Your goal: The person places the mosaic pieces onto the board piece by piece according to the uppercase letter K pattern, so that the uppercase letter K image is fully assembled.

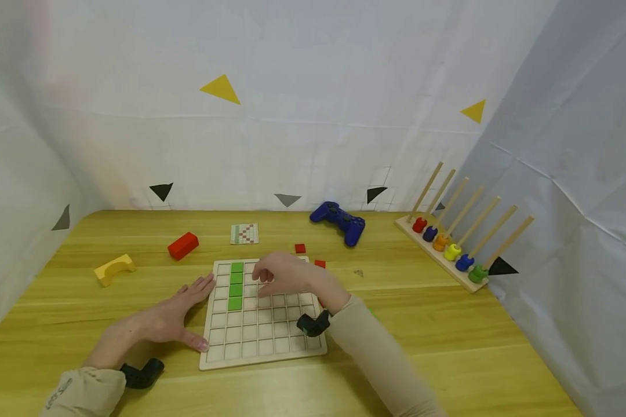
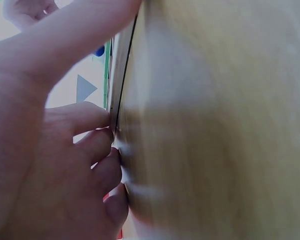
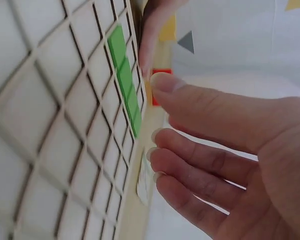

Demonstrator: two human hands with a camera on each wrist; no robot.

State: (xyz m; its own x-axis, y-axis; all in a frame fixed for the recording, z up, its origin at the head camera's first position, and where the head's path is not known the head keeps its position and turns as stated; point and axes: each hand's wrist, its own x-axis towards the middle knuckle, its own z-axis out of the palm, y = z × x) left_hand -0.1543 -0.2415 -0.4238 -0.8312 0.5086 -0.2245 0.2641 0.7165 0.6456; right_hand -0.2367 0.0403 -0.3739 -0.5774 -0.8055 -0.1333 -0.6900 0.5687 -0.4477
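Observation:
A wooden grid board (image 1: 263, 363) lies on the table, with several green square tiles (image 1: 236, 290) lined up in one column near its left side. Fingers spread, my left hand (image 1: 169, 318) rests along the board's left edge, its thumb by the near left corner. Above the far middle of the board hovers my right hand (image 1: 284, 275), fingers loosely bent and holding nothing. In the right wrist view its thumb (image 3: 170, 85) stands apart from the fingers, with the green tiles (image 3: 123, 75) just beyond.
Red tiles (image 1: 299, 248) lie past the board's far right corner, some partly behind the right arm. A pattern card (image 1: 244, 234), a red block (image 1: 183, 246), a yellow arch block (image 1: 115, 268) and a blue game controller (image 1: 344, 221) lie around. A peg rack (image 1: 468, 282) with coloured beads stands at right.

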